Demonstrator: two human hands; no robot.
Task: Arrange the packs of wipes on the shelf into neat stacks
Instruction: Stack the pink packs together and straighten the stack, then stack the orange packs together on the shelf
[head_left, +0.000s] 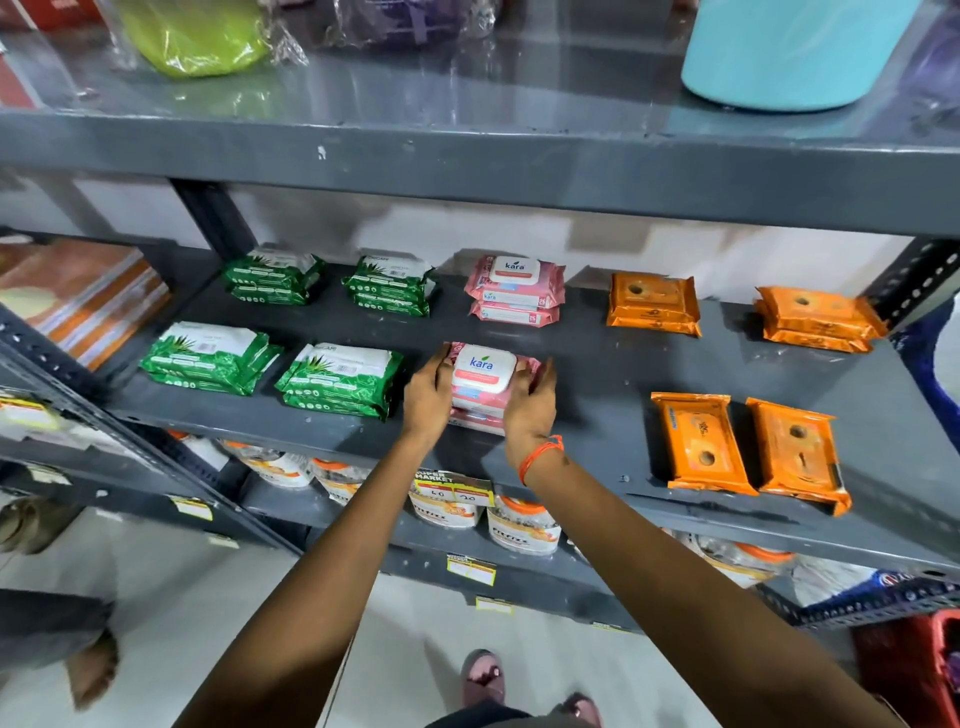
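On the grey shelf (597, 374) a front stack of pink wipes packs (480, 382) stands near the middle. My left hand (428, 397) presses its left side and my right hand (530, 410) cups its right side, both gripping the stack. Behind it is a back pink stack (514, 288). To the left are green stacks, two at the back (272, 275) (389, 283) and two in front (208, 358) (340, 379). Orange stacks (652, 304) (818, 319) stand at the back right. Two single orange packs (698, 441) (797, 452) lie flat side by side at the front right.
The shelf above carries a teal tub (789, 52) and a green bagged item (192, 36). Jars (522, 525) and price tags (452, 488) fill the shelf below. A slotted upright (914, 280) bounds the right end. Another person's foot (93, 670) is on the floor at left.
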